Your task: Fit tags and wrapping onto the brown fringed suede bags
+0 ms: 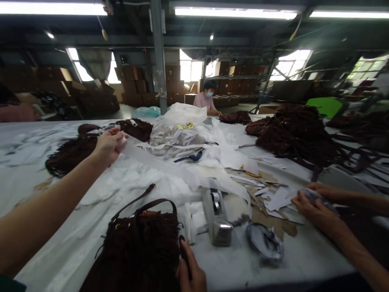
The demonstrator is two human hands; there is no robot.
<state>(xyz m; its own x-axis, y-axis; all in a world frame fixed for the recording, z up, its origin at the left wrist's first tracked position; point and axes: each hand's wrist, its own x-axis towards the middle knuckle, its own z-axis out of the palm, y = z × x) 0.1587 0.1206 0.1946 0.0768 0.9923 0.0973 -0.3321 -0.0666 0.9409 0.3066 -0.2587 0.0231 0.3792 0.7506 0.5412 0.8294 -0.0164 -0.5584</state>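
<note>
My left hand (111, 145) reaches out over the table, its fingers pinched on the end of a thin white sheet (164, 164). The sheet trails to the right, over the far side of a tape dispenser (218, 219). At the front edge, my right hand (192, 269) is closed around a dark strap at the side of a brown fringed handbag (136, 247). This bag lies right before me with its handles looped upward. A second brown fringed bag (73, 156) is beside my left forearm.
A co-worker's hands (316, 202) hold something greyish at the right. Paper scraps (278, 198), yellow-handled scissors (252, 173) and a roll wrapped in plastic (265, 243) lie nearby. Brown bags are heaped (294, 136) behind. A filled clear plastic bag (182, 129) stands mid-table; a person (205, 99) sits beyond.
</note>
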